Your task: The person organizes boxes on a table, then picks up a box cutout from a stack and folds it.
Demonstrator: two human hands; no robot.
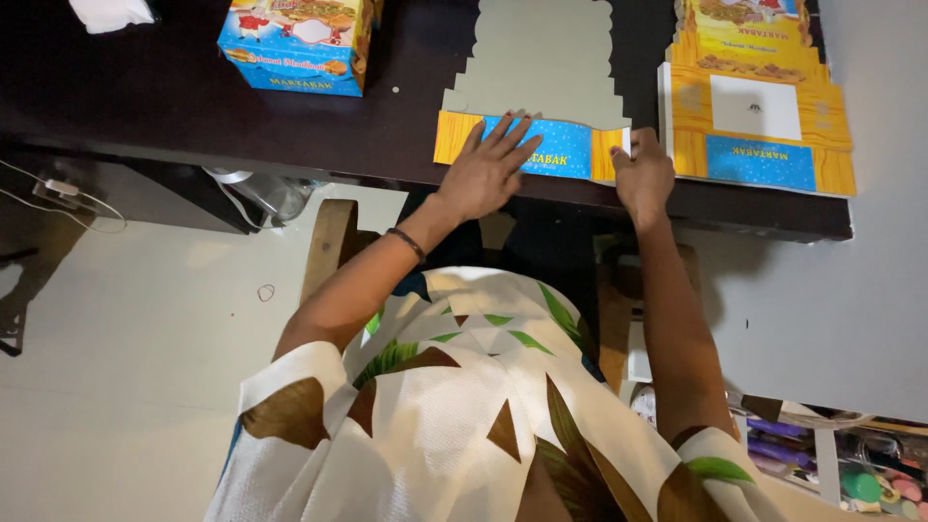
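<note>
I look down from a head camera at a dark table with my two bare hands working at its near edge. A flat, unfolded cardboard food box blank lies plain grey side up in the middle of the table, its printed blue and orange flap turned over toward me along the near edge.

My left hand lies flat on the left part of that flap, fingers spread wide and straight, pressing down rather than gripping; a dark band sits on the wrist. My right hand is at the flap's right end, fingers curled with the tips pinched on a small white tab at the corner.

To the right, just beside the blank, lies a stack of flat printed blanks, orange and blue with a white panel. At the far left stands an assembled blue box, and a white tissue-like lump sits in the far left corner.

I judge the step in hand to be creasing the near flap and working its corner tab. The next move seems to call for a steady left palm while the right fingers bend the tab cleanly along its score, without tearing the thin card.
</note>
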